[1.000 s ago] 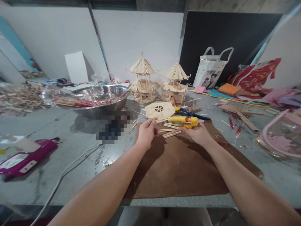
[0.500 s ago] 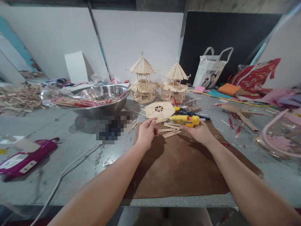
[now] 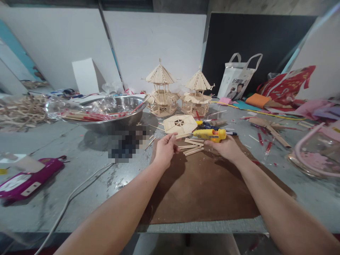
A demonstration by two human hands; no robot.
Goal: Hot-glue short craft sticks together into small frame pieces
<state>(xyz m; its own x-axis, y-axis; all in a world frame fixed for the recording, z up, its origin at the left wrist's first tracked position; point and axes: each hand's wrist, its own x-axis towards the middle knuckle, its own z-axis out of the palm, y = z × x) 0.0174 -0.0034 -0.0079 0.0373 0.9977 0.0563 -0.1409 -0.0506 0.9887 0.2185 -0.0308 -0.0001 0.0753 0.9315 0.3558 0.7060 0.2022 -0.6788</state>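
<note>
My right hand (image 3: 225,147) is wrapped round a yellow hot glue gun (image 3: 208,134), its nozzle pointing left. Between the fingertips of my left hand (image 3: 166,147) is a thin wooden stick (image 3: 183,136), held in a pinch just left of the nozzle. Several short wooden sticks (image 3: 193,151) lie loose on the brown mat (image 3: 204,191) beneath both hands. Just beyond them rests a flat hexagonal stick panel (image 3: 170,124) with a spoked opening in its middle. Farther back stand two stick-built pagoda models, a left one (image 3: 160,78) and a right one (image 3: 199,81).
A steel basin (image 3: 117,122) with plastic-wrapped red-tipped sticks stands at the left. A purple power strip (image 3: 39,177) and a white cable (image 3: 71,198) lie nearer. On the right are a clear pink-handled bag (image 3: 316,152), a brown cardboard piece (image 3: 277,134) and red wrapper scraps.
The glue gun has shifted very slightly to the right, its nozzle a little farther from my left fingertips. Both hands otherwise keep nearly the same place and grip.
</note>
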